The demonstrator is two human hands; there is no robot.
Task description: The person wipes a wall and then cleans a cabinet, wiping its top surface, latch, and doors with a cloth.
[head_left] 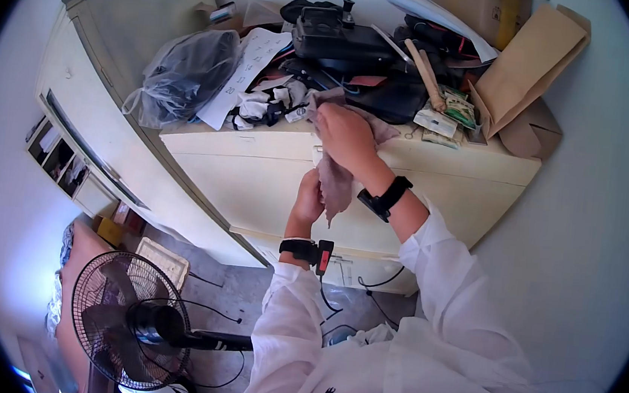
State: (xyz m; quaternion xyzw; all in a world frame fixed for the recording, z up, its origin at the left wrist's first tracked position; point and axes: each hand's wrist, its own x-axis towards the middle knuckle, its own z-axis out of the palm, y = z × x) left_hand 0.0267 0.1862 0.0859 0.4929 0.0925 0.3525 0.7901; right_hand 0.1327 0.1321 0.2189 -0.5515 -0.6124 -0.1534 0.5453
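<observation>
A mauve-grey cloth [335, 186] hangs over the front edge of the cream cabinet [437, 179], and part of it lies bunched on top. My right hand [347, 136] is closed on its upper part at the cabinet's edge, with the fingertips hidden. Lower down, in front of the drawer face, my left hand [310, 196] is closed at the cloth's left side, its fingers partly hidden by the fabric. Black bands are on both wrists. Just left of the right hand lie crumpled black-and-white fabric [259, 108] and a printed sheet [245, 72].
Along the cabinet top are a tied plastic bag [190, 71], a black case [348, 42], a wooden stick [425, 74], small packets [459, 110] and a brown paper bag [535, 66]. A black fan [128, 321] stands at lower left, with cables on the floor.
</observation>
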